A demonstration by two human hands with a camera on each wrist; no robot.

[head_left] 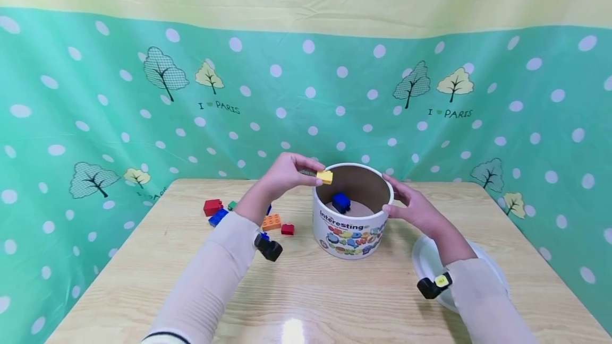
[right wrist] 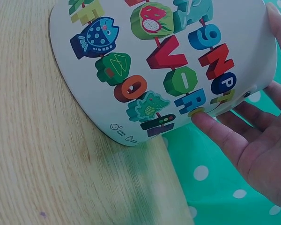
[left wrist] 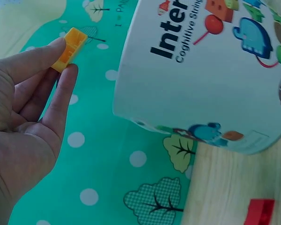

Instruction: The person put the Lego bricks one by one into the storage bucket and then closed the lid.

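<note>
My left hand [head_left: 292, 174] pinches a yellow toy brick [head_left: 325, 176] between thumb and fingertips, just over the left rim of a round white tub [head_left: 351, 238]. In the left wrist view the yellow brick [left wrist: 69, 49] shows its hollow underside. On the tub's opposite side, my right hand [head_left: 411, 208] holds the wall near the rim. The right wrist view shows this hand [right wrist: 260, 136] curved round the printed side of the tub [right wrist: 131, 65]. A blue brick [head_left: 341, 202] lies inside on the bottom.
Left of the tub lie loose bricks: a red one [head_left: 212, 207], a blue one [head_left: 218, 217], an orange one [head_left: 271, 222] and a small red one [head_left: 287, 229], with others partly hidden behind my left arm. A white round lid [head_left: 425, 259] lies under my right forearm. A green curtain [head_left: 306, 105] hangs behind the table.
</note>
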